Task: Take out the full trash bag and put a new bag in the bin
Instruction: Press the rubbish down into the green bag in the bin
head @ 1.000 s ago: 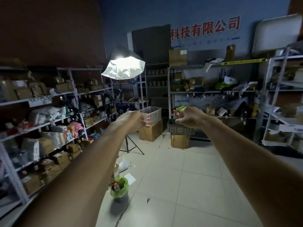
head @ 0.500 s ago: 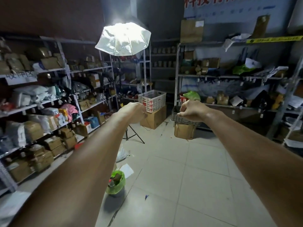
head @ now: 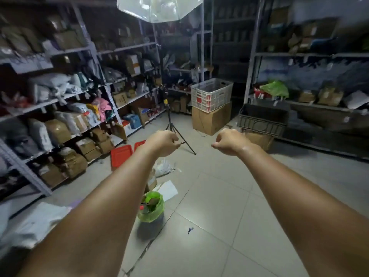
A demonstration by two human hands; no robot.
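- Standing a few tiles back from the bin, the person held both arms straight out over the floor (head: 229, 196), and neither hand was near the trash yet.
- The left hand (head: 162, 143) was curled into a loose fist with the fingers tucked under; it seemed to hold nothing, though something small and dark showed at the knuckles and could as well have been the light stand (head: 169, 116) behind it.
- The right hand (head: 229, 142) was curled the same way, thumb and forefinger nearly touching, with nothing visibly in it.
- The full trash bag (head: 151, 208), bright green, sat in its bin on the floor, low and to the left of centre, right beside the left forearm as seen from the head and well below both hands.
- The bag's mouth was open and faced up, with scraps and a bit of cardboard showing above the rim; the bin itself was mostly hidden under the green plastic.
- I judged the left hand the nearer one, since the bag lay on that side; the right hand would have to cross over.
- Both hands would need to drop and draw back toward the body, since they pointed out past the bag.
- A sheet of white paper (head: 168, 189) and loose litter lay just beyond the bin.
- No fresh bag could be seen in either hand.
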